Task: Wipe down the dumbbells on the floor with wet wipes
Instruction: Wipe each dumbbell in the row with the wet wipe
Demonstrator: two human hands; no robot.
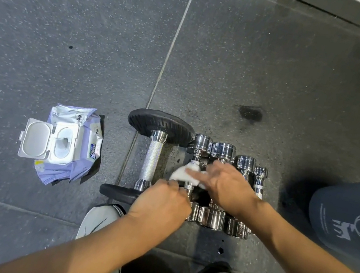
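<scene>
Presently, wiping: one chrome dumbbell (193, 175) in the row is being cleaned.
Right hand (223, 184): pressing a white wet wipe (184, 174) with flattened fingers against that dumbbell's handle, apparently rubbing it.
Left hand (162, 199): curling closed near the same dumbbell's near end, seemingly steadying it against rolling.
Dumbbells: lying side by side on the dark floor (70, 51), touching, next to a larger black-plated dumbbell (151, 158).
Wipes pack (66, 146): sitting on the left, lid open, probably for another sheet.

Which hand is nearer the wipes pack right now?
Left. The left hand is just right of the wipes pack, past the big dumbbell; the right hand is farther right, on the wipe.
</scene>
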